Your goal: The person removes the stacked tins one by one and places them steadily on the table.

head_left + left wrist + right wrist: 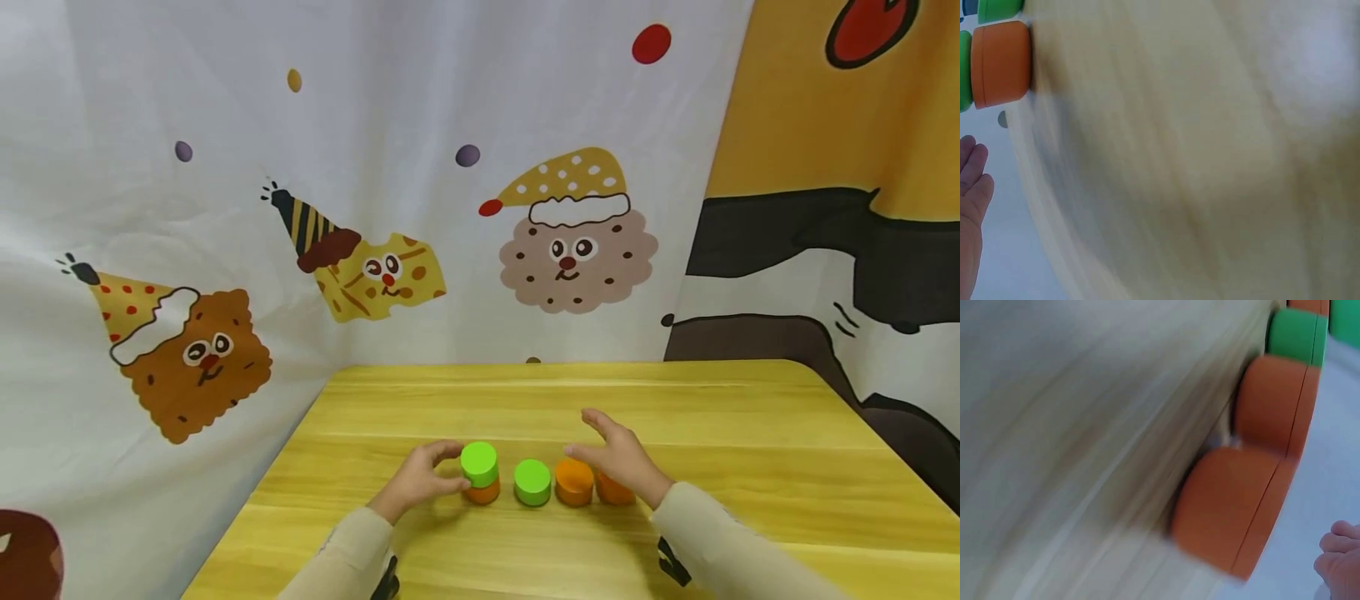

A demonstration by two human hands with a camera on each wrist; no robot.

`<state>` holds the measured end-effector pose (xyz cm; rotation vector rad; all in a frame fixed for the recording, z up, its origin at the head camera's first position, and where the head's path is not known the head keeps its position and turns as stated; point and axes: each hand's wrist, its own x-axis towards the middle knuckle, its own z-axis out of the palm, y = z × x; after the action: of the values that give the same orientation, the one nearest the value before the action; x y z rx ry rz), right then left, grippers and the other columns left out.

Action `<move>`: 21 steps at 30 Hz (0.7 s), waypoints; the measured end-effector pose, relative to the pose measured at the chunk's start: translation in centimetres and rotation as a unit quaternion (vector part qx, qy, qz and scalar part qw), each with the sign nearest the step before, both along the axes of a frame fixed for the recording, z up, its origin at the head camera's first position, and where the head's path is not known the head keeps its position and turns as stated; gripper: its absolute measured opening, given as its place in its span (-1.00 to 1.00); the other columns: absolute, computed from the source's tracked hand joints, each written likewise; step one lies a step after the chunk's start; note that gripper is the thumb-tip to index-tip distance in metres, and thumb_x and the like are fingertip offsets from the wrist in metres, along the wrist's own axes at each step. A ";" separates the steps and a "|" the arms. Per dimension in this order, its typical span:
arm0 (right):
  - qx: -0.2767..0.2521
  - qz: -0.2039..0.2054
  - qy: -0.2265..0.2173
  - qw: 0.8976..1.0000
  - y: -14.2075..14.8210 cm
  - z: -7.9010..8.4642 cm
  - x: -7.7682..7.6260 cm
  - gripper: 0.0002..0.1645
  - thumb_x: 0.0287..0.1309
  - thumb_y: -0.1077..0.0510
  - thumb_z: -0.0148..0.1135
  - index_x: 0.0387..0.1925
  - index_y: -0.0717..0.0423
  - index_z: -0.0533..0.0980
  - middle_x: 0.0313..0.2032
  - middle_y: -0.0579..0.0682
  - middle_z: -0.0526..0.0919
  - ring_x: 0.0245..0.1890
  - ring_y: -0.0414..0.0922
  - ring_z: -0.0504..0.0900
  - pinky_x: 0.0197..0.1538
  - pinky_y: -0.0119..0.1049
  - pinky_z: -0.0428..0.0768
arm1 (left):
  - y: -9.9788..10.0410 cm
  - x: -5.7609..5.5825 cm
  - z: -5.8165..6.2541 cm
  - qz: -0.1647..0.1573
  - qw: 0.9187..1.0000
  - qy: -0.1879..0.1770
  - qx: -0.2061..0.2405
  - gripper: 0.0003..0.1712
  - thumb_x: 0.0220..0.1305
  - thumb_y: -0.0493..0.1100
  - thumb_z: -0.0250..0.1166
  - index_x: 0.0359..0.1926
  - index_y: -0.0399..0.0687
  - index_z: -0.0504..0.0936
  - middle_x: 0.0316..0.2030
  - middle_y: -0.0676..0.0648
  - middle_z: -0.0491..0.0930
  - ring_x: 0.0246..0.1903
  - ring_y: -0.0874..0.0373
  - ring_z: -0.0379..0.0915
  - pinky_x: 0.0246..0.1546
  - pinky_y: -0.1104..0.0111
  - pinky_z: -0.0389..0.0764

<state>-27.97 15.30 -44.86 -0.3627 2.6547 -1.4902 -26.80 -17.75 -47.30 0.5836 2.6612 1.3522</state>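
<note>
Short round tubs, each with a seam near its top, stand in a row on the table. At the row's left end a green tub (pixel 479 463) sits on an orange tub (pixel 483 492). My left hand (pixel 422 481) is just left of this stack, thumb and fingers spread around the green tub's side; contact is unclear. A single green tub (pixel 532 482) stands to the right, then an orange tub (pixel 574 482) and another orange tub (pixel 1229 509), partly hidden in the head view. Above these two, my right hand (pixel 621 457) hovers with its fingers extended, holding nothing.
The yellow wood-grain table (pixel 420 400) reaches back to a white curtain (pixel 420 108) printed with cartoon biscuits. Dark straps show under both sleeves. Behind the table's right side hangs an orange and black printed section (pixel 832 150).
</note>
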 end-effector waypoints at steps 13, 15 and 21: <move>-0.003 0.065 0.010 0.998 -5.6 -0.7 0.0 -0.03 -0.07 -0.20 0.36 0.28 0.21 0.25 0.23 0.18 0.37 0.25 0.16 0.30 0.22 0.13 0.30 | 0.6 0.0 -1.0 -0.023 1.000 0.010 0.011 -0.40 -0.02 -0.16 0.45 0.06 -0.29 0.50 0.01 -0.20 0.54 0.05 -0.13 0.43 0.17 0.04 0.36; 0.006 0.076 0.014 0.997 -6.2 -0.6 0.1 -0.06 -0.05 -0.20 0.34 0.27 0.20 0.27 0.22 0.18 0.38 0.23 0.16 0.32 0.20 0.13 0.32 | 0.7 0.1 -1.0 -0.025 1.000 0.001 0.018 -0.41 -0.02 -0.17 0.45 0.06 -0.28 0.50 0.01 -0.19 0.54 0.05 -0.12 0.43 0.17 0.05 0.36; 0.015 0.114 0.006 0.993 -8.1 -0.2 0.4 -0.12 0.02 -0.17 0.30 0.28 0.19 0.26 0.24 0.19 0.35 0.23 0.16 0.32 0.20 0.13 0.33 | 0.9 0.3 -1.2 -0.023 0.999 -0.007 0.030 -0.44 -0.01 -0.20 0.44 0.05 -0.27 0.51 0.01 -0.21 0.54 0.05 -0.14 0.44 0.15 0.01 0.38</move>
<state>-27.61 7.18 -45.01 -0.6499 2.5383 -1.3800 -26.46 -16.86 -48.45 0.6352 2.5871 1.4211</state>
